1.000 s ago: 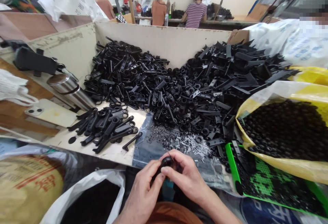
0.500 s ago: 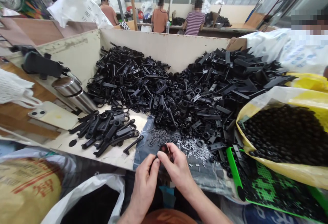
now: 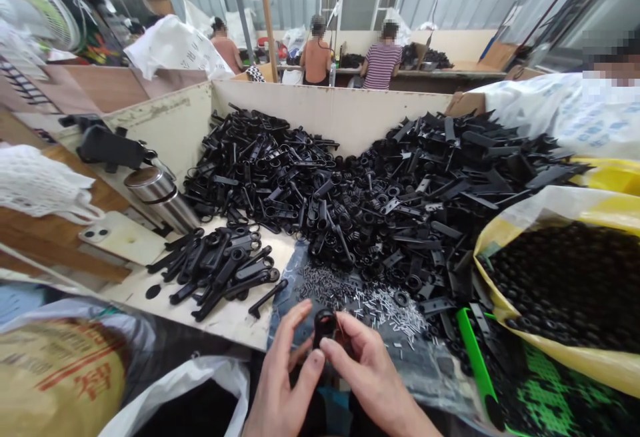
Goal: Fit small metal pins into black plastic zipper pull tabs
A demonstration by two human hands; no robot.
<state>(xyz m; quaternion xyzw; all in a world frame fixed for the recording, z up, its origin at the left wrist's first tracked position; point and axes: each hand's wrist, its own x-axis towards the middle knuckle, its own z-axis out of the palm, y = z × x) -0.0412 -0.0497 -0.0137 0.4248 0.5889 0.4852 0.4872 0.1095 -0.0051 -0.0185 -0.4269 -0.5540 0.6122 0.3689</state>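
Observation:
Between my hands, just above the bench's front edge, is a black plastic part (image 3: 319, 333) with a ring-shaped end. My right hand (image 3: 365, 353) is closed on it, with thumb and fingers at its right side. My left hand (image 3: 287, 370) has its index finger stretched up, while the thumb and lower fingers stay around the part's lower left. The lower end of the part is hidden by my thumbs. Close beyond the hands lie small dark screws (image 3: 320, 283) and silvery pins (image 3: 395, 310) on a grey-blue cloth (image 3: 430, 363).
Black handle-like parts (image 3: 225, 263) lie at left beside a phone (image 3: 123, 240) and a steel flask (image 3: 163, 200). A large heap of black parts (image 3: 320, 190) fills the back. At right stand a yellow sack (image 3: 493, 290) and a green basket (image 3: 475, 350). Several people sit beyond.
My left index finger has lifted away from the part and straightened. The part's ring end now shows more clearly. The view has tilted up and turned slightly left.

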